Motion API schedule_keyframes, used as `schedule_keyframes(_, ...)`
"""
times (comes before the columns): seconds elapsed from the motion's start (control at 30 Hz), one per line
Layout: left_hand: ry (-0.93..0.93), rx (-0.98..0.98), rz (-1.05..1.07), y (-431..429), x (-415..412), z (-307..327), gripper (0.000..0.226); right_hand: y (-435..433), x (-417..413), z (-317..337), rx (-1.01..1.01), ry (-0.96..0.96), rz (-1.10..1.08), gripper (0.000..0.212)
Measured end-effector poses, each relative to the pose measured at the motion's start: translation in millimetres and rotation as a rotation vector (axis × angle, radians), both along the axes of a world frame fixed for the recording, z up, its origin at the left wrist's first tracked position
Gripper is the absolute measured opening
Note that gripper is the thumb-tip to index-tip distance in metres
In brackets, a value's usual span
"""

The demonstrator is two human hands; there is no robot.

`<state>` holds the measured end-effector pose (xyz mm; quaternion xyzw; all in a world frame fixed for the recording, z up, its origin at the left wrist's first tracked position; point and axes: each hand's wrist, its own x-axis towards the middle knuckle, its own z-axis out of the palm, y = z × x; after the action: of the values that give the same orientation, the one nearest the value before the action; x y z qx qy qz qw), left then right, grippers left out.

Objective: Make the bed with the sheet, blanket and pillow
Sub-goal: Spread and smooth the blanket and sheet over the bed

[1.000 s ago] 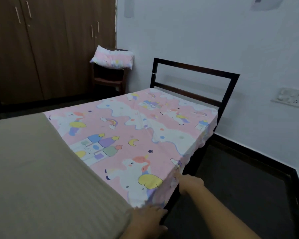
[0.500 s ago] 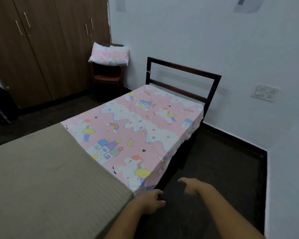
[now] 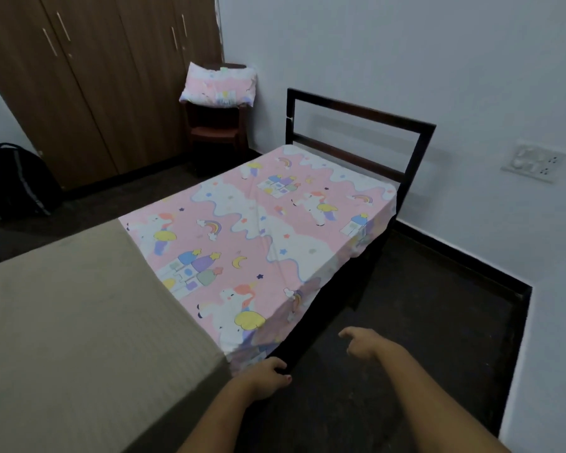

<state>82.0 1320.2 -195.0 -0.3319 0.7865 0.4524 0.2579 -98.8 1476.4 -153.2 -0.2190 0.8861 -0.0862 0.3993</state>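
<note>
A pink unicorn-print sheet (image 3: 258, 230) covers the far half of the bed, up to the dark headboard (image 3: 360, 112). The near half shows bare beige mattress (image 3: 79, 322). A matching pillow (image 3: 218, 84) lies on a dark chair (image 3: 214, 132) in the corner. My left hand (image 3: 265, 377) is at the sheet's near hanging corner on the bed's right side, fingers curled at the hem against the dark frame. My right hand (image 3: 363, 346) hovers over the floor beside the bed, loosely curled with the forefinger out, holding nothing.
A brown wardrobe (image 3: 95, 76) fills the back left wall. A black backpack (image 3: 13, 181) sits on the floor at the left. Dark floor (image 3: 422, 322) runs between the bed and the white wall, which carries a switch plate (image 3: 533, 161).
My right hand has left the sheet's side edge and moved out over the floor. The view has pulled back and up. My left hand stays at the sheet's near corner.
</note>
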Motion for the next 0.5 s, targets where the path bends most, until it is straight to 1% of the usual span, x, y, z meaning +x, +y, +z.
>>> schedule_keyframes(0.13,0.028,-0.003,0.015,18.5,-39.2,8.1,0.046,11.8,-37.4,1.5,-0.002,-0.003,0.023,0.053)
schedule_keyframes(0.3,0.002,-0.036,0.066,21.4,-68.4,16.6,0.046,3.8,-67.4,8.8,-0.047,-0.006,0.091,0.051)
schedule_keyframes(0.5,0.005,0.009,0.136,20.9,-112.1,1.8,0.042,-8.4,-103.3,-1.9,-0.080,-0.022,0.137,0.050)
